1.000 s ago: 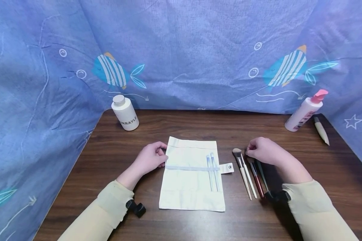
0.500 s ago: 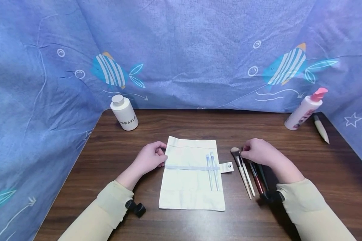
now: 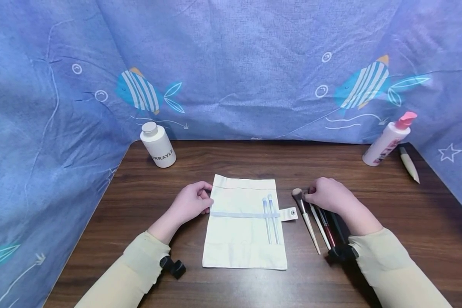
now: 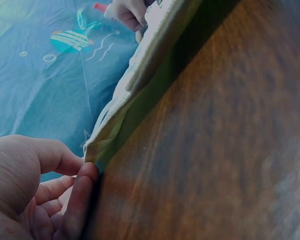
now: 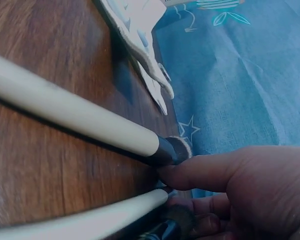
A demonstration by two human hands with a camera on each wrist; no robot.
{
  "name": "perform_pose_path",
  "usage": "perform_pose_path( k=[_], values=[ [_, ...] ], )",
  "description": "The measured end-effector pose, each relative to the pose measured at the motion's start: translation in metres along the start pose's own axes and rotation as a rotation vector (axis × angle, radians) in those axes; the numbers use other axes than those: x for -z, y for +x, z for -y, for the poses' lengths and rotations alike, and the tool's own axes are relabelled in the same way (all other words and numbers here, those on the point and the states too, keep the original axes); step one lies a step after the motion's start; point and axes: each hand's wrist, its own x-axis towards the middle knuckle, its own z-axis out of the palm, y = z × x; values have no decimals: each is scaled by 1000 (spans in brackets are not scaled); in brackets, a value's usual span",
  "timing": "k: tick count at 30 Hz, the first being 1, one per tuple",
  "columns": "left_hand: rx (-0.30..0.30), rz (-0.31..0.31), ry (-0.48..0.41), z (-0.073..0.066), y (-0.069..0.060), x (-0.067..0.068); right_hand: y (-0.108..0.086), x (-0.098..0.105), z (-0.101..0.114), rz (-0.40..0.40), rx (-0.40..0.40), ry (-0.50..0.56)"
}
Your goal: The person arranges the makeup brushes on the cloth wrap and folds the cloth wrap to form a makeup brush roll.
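Note:
A white cloth brush roll [image 3: 235, 252] lies unfolded on the table, two thin pale brushes [image 3: 272, 220] under its elastic band. My left hand [image 3: 190, 201] pinches the roll's left edge between thumb and fingers. Right of the roll's snap tab [image 3: 289, 214], a large makeup brush [image 3: 309, 229] with a pale handle lies slanted. Beside it my right hand [image 3: 329, 194] pinches a slimmer white-handled makeup brush [image 3: 320, 226] near its head, which the fingers hide. In the right wrist view the thumb [image 5: 205, 172] sits against the large brush's ferrule. A red-handled brush [image 3: 327, 229] and a dark brush [image 3: 336, 226] lie partly under that hand.
At the back left stands a white bottle [image 3: 158, 145]. A pump bottle [image 3: 386, 143] with a pink top is at the back right, beside a pale pointed object [image 3: 409, 166] with a dark end. A blue fish-print cloth [image 3: 231, 68] hangs behind the table.
My right hand has moved left from above the red-handled brush to the slimmer white one. The two pale-handled brushes have spread apart. My left hand has stayed at the roll's edge.

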Motion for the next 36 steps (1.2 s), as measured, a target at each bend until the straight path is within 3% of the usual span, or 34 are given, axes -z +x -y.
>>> perform_pose_path(
  k=[18, 36],
  values=[
    [13, 1, -17, 2, 1, -1, -1, 1, 2, -1, -7, 17],
    [15, 2, -25, 0, 0, -1, 0, 2, -2, 11, 51, 169]
  ],
)
